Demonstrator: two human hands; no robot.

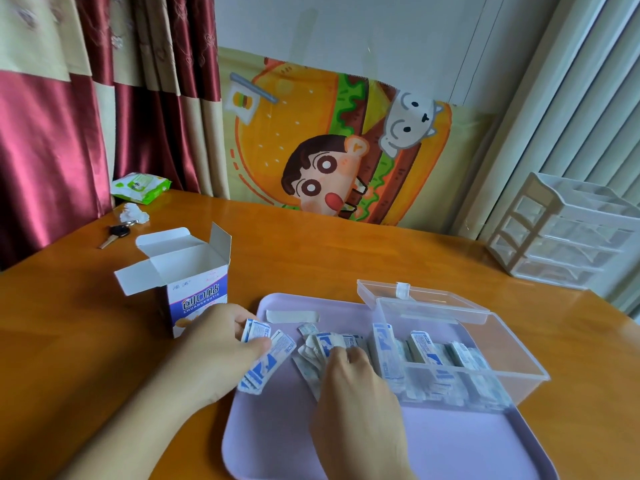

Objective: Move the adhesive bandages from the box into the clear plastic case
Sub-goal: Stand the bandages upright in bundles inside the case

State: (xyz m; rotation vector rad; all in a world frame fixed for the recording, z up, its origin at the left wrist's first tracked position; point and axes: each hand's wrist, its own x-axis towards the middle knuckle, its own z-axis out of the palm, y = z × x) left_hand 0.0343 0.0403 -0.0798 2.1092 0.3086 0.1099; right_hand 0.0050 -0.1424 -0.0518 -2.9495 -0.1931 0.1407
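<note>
The open bandage box [194, 282] stands upright on the wooden table, left of a lilac tray [450, 441]. My left hand [211, 355] pinches a stack of wrapped bandages [266, 362] at the tray's left edge. My right hand [349, 386] has its fingers curled on a loose pile of wrapped bandages [318, 344] in the tray's middle. The clear plastic case [460, 344] sits on the tray's right side with its lid tipped back, and several bandages stand in it. One unwrapped bandage strip [292, 317] lies at the tray's far edge.
A key [116, 234], a crumpled tissue [135, 213] and a green wipes pack [140, 187] lie at the table's far left. A white drawer organiser [568, 233] stands at the far right. A cartoon cloth hangs behind the table.
</note>
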